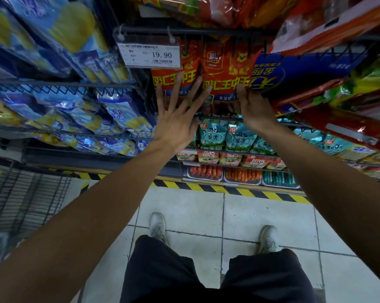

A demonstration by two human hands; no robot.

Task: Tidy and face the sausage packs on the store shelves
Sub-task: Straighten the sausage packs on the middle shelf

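Observation:
Two red sausage packs with yellow lettering stand side by side in a wire shelf basket. My left hand [177,114] lies flat with spread, straight fingers against the left red pack [173,68] and the edge of the right one. My right hand [253,108] holds the lower right corner of the right red pack [228,71], thumb on its front and the other fingers hidden behind it. A blue sausage pack [294,68] leans against it on the right.
A price tag reading 19.90 [148,54] hangs from the wire rail [195,31] above. Blue and yellow packs [53,62] fill the left shelves. Teal and red packs [239,138] sit on lower shelves. Hazard tape [228,189] edges the tiled floor.

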